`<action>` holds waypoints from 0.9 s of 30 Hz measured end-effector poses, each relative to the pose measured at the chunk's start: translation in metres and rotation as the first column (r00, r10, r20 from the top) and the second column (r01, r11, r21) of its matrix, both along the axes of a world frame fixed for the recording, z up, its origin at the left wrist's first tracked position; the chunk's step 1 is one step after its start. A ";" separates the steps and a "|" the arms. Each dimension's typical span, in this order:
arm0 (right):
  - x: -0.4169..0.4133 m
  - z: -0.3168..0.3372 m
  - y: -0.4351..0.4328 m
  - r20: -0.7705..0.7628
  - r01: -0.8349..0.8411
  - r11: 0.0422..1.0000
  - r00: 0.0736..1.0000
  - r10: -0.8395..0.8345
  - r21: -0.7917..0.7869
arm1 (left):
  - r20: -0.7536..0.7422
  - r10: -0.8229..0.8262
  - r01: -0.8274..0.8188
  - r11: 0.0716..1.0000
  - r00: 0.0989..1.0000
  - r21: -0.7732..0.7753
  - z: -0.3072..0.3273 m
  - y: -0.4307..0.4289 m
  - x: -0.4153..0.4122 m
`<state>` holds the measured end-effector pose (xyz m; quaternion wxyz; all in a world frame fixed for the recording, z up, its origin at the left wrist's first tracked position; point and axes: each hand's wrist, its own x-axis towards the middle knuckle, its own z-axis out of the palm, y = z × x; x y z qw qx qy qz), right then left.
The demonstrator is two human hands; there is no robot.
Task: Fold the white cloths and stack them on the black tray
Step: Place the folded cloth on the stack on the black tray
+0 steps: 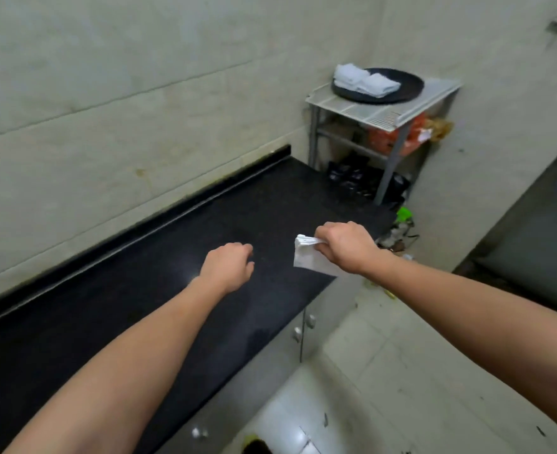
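Note:
My right hand [346, 245] grips a folded white cloth [306, 257] above the right end of the black countertop [139, 290]. The cloth hangs from my fingers, folded into a small rectangle. My left hand [228, 267] hovers over the counter to the left with loosely curled fingers and nothing in it. The round black tray [405, 88] sits on a white rack at the far right corner. Two folded white cloths [362, 80] lie on the tray's left part, side by side.
The rack [385, 116] has metal legs and lower shelves with orange and black packets. Cabinet doors with knobs [303, 326] run below the counter. Tiled floor [385, 371] with scattered litter lies to the right. A tiled wall backs the counter.

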<state>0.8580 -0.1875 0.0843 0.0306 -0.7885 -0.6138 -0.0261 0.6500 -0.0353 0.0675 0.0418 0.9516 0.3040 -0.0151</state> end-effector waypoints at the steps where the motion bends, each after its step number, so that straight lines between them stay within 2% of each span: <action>1: 0.019 0.001 -0.016 -0.004 0.043 0.999 0.999 -0.043 0.011 | 0.001 -0.041 0.041 0.999 0.999 0.015 0.003 -0.006 0.025; 8: 0.133 -0.006 -0.109 -0.028 0.292 0.956 0.956 -0.292 0.024 | -0.006 -0.285 0.285 0.957 0.959 0.047 0.008 -0.047 0.193; 14: 0.248 -0.012 -0.143 -0.027 0.423 0.905 0.906 -0.422 0.046 | 0.019 -0.442 0.441 0.896 0.897 0.053 -0.002 -0.064 0.336; 19: 0.343 0.008 -0.140 -0.037 0.477 0.878 0.879 -0.476 0.042 | 0.080 -0.513 0.507 0.858 0.855 0.086 0.020 -0.057 0.452; 22: 0.399 0.033 -0.133 -0.058 0.503 0.854 0.864 -0.500 0.129 | 0.184 -0.532 0.521 0.847 0.826 0.108 0.047 -0.049 0.522; 27: 0.485 0.062 -0.112 -0.068 0.515 0.837 0.857 -0.512 0.188 | 0.291 -0.515 0.511 0.854 0.806 0.096 0.078 -0.027 0.608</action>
